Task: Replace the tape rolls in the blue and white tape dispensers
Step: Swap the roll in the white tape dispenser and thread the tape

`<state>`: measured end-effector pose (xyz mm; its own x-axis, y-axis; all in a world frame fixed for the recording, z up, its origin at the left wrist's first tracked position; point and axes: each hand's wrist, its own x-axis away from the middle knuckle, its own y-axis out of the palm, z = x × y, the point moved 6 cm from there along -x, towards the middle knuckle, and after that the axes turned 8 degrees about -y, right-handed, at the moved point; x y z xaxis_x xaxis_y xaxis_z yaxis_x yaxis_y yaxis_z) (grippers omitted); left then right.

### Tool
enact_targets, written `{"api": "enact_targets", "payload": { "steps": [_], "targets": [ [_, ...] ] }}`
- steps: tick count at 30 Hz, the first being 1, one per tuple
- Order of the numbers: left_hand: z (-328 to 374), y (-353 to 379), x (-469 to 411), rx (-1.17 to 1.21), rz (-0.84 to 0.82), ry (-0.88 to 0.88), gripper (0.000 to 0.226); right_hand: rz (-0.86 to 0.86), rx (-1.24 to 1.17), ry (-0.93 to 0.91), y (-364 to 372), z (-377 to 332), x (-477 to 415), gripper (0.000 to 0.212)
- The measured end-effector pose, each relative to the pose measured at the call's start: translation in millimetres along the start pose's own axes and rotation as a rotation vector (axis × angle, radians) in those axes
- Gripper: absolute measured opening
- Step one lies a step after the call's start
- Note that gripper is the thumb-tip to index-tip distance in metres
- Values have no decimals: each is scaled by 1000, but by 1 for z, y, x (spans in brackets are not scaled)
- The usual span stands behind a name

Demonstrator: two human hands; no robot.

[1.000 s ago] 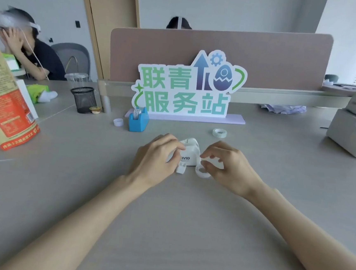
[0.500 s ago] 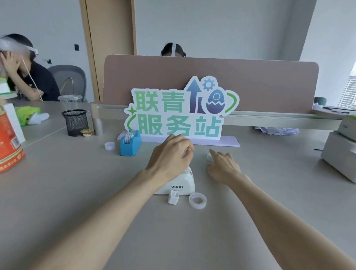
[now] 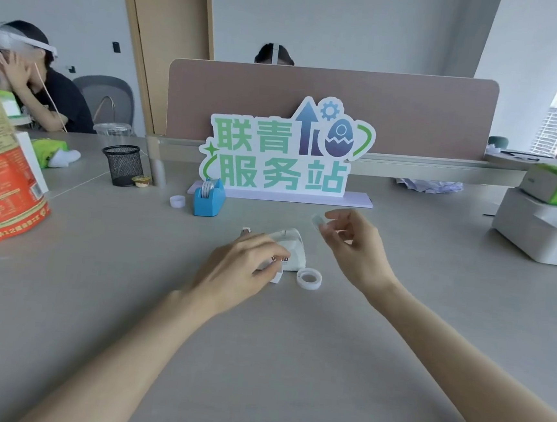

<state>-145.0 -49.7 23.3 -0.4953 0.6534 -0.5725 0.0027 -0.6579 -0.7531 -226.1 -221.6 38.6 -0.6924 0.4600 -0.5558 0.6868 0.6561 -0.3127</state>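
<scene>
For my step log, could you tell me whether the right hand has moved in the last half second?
Yes. The right hand has lifted off the desk near the sign, pulled back beside the white dispenser, and holds a tape roll.

An office: a desk [image 3: 61, 292] with a partition [image 3: 413, 118], a mesh pen cup [image 3: 122, 164] left of the sign [image 3: 285, 154], a chair [image 3: 105, 98] behind.

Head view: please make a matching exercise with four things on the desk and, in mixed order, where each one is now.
Things:
1. blue dispenser
2. white dispenser
3. tape roll
4. tape ring

Places:
A. held up in the right hand
B. under the left hand
C. lying flat by the white dispenser
D. in front of the sign

Pairs: 1-D, 2-B, 3-A, 4-C
</scene>
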Motion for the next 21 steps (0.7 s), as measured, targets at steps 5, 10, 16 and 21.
{"api": "enact_targets", "payload": {
  "steps": [5,10,16,21],
  "targets": [
    [-5,7,1,-44,-106,-82,18,-88,-156,96,4,-3,26,11],
    [-3,14,2,-48,-196,-63,22,-165,-297,203,14,-4,31,10],
    [-16,16,-4,32,-263,-179,26,-179,-317,239,16,-4,34,8],
    [-17,11,-4,92,-255,-245,22,-195,-294,201,19,-3,36,21]
  ]
}}
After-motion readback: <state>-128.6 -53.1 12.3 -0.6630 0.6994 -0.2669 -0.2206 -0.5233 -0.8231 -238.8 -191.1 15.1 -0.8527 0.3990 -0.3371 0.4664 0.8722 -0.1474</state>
